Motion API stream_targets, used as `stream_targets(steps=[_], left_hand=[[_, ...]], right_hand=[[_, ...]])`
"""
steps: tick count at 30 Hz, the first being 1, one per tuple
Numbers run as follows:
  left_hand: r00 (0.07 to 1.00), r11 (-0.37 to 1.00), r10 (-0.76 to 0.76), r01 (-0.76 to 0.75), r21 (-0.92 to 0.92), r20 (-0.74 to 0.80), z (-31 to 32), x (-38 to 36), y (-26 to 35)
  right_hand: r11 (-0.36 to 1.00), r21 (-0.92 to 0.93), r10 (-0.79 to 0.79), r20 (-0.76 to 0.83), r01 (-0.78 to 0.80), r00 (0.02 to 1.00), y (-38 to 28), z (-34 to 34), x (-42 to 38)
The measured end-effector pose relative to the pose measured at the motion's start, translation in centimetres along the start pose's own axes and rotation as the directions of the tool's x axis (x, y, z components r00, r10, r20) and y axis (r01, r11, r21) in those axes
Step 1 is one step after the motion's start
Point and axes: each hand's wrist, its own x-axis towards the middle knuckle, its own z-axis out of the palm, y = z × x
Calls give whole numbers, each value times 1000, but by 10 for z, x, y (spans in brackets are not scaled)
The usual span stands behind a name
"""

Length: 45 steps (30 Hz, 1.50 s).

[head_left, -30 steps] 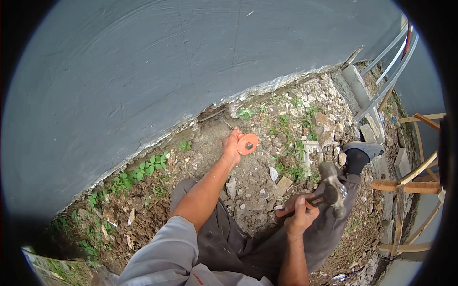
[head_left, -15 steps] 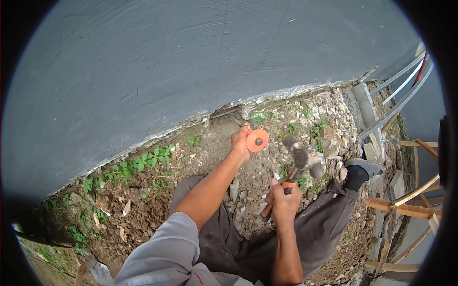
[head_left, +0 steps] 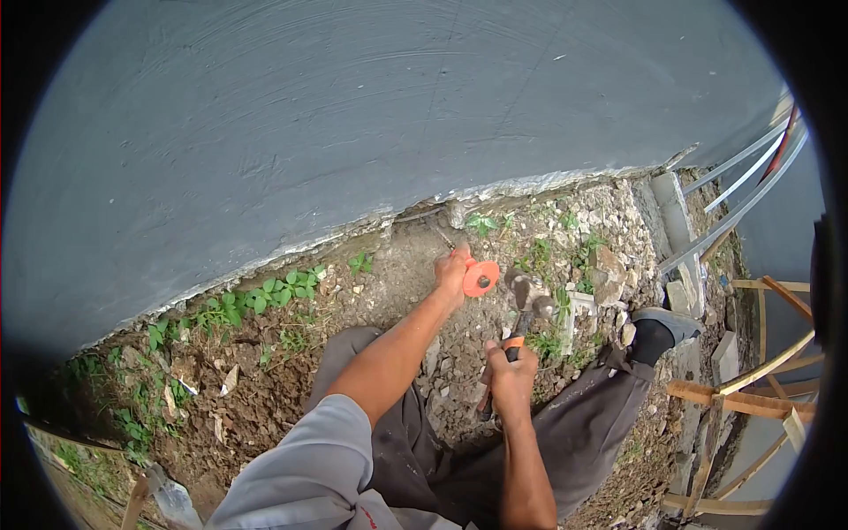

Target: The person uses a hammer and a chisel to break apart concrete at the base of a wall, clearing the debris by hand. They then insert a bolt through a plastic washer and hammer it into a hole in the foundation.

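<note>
My left hand (head_left: pixel 452 272) is wrapped round a chisel with an orange round guard (head_left: pixel 480 279). The chisel's thin shaft points up and left toward the broken bottom edge of the grey wall (head_left: pixel 353 115). In my right hand (head_left: pixel 512 375) is a hammer with an orange and black handle. Its worn metal head (head_left: pixel 530 294) is just right of the guard, with a small gap between them.
Green plants (head_left: pixel 265 296) grow along the wall's foot. Loose soil and stones (head_left: pixel 609 274) cover the ground. A concrete block (head_left: pixel 676 212), metal strips (head_left: pixel 742 208) and a wooden frame (head_left: pixel 751 402) stand at the right. My shoe (head_left: pixel 673 323) rests beside the rubble.
The hammer head has moved left and slightly down, closer to the guard. My right hand has shifted left. The chisel and my left hand sit slightly lower in the view.
</note>
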Motion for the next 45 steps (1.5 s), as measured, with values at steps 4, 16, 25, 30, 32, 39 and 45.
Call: stream_targets(steps=[4,16,25,30,32,39,45], left_hand=[[1000,1000,6,-5,-7,17,3,-9,16],[998,997,-62,63,52,-20,-9,13,-6],[997,957,-7,31,-289,83,1,12,21],[993,969,-102,113,-218,63,2,10,21],[994,971,-85,97,-218,66,4,18,23],[978,875,-67,153,-459,199,5,21,33],[979,890,-69,147,-432,190,5,16,34]], right_hand=[[832,187,-502,-146,522,853,-92,-41,-19],[997,-57,54,91,-48,994,30,14,12],[313,281,-842,-359,907,402,-131,-24,3],[985,-113,138,62,-130,989,18,34,26],[993,-90,76,66,-70,995,12,28,20],[564,66,-812,-136,823,567,-139,-31,-8],[719,43,-655,-290,693,698,-52,32,22]])
